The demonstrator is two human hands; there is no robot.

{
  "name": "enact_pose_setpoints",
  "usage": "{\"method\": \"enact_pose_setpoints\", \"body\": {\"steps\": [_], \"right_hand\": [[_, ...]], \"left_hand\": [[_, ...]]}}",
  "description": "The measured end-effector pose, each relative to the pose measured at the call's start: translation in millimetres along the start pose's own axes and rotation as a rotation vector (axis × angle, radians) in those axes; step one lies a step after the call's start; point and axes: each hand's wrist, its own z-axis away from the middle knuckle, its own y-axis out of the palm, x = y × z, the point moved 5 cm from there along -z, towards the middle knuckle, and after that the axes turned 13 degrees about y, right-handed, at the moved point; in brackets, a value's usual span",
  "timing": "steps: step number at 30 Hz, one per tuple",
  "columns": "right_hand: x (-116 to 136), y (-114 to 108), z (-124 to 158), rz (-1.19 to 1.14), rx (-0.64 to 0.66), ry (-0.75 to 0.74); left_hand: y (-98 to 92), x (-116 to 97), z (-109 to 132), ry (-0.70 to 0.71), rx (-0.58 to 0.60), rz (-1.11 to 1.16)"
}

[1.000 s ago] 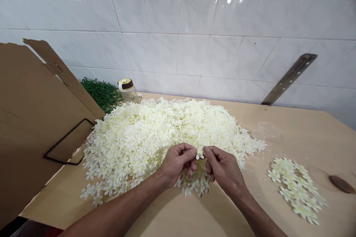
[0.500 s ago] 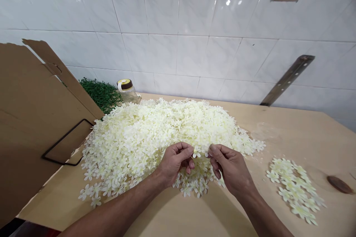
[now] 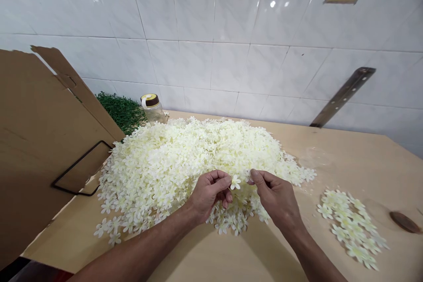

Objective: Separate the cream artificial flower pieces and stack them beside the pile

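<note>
A large heap of pale cream artificial flowers (image 3: pixel 185 154) lies on the wooden table (image 3: pixel 205 255). At its front edge my left hand (image 3: pixel 211 194) is closed, pinching one small flower (image 3: pixel 235 182) between thumb and forefinger, its petals facing me. Just to the right, my right hand (image 3: pixel 276 196) is closed with thumb and forefinger pressed together at a white petal-like piece (image 3: pixel 248 176); the fingertips partly cover it. A gap separates the two hands. Farther right lies a smaller patch of loose flowers (image 3: pixel 352 224).
A cardboard box (image 3: pixel 39 154) with a black wire handle (image 3: pixel 81 167) stands at the left. Behind the heap are a clear bottle (image 3: pixel 153 110) with a brown and yellow lid and green artificial foliage (image 3: pixel 120 112). A brown oval piece (image 3: pixel 405 222) lies far right. A metal bracket (image 3: pixel 343 97) slants against the tiled wall.
The flower in my left fingers has turned to show its face more fully. My right hand has shifted slightly, its thumb more upright. The view has moved a little.
</note>
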Motion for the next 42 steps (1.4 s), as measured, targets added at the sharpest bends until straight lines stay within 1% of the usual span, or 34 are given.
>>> {"method": "enact_pose_setpoints", "body": {"steps": [2, 5, 7, 9, 12, 17, 19, 23, 30, 34, 39, 42], "right_hand": [[4, -3, 1, 0.061, -0.070, -0.060], [9, -7, 4, 0.074, -0.154, -0.125], [11, -7, 7, 0.072, -0.159, -0.157], [12, -3, 9, 0.061, -0.102, -0.173], [13, 5, 13, 0.048, 0.032, -0.162], [10, 22, 17, -0.005, 0.308, -0.063], [7, 25, 16, -0.060, 0.353, -0.026], [0, 26, 12, -0.117, 0.354, 0.041], [4, 24, 18, -0.066, 0.387, 0.041], [5, 25, 20, -0.092, 0.362, 0.036], [7, 28, 22, -0.094, 0.325, 0.036], [8, 28, 23, -0.102, 0.289, 0.048]], "left_hand": [[0.2, 0, 0, -0.003, -0.002, -0.002], [0.1, 1, 0, -0.001, -0.006, -0.004], [0.2, 2, 0, 0.001, -0.002, -0.003], [0.0, 2, 0, 0.009, 0.002, -0.009], [-0.8, 2, 0, 0.025, 0.006, -0.033], [-0.5, 3, 1, 0.038, 0.044, -0.066], [0.2, 3, 1, 0.048, 0.055, -0.067], [1.5, 1, 3, 0.064, 0.061, -0.068], [4.1, 5, 2, 0.001, 0.117, -0.002], [5.1, 7, 2, -0.036, 0.103, 0.028], [5.5, 5, 2, -0.032, 0.074, 0.047], [5.1, 5, 2, -0.028, 0.080, 0.043]]}}
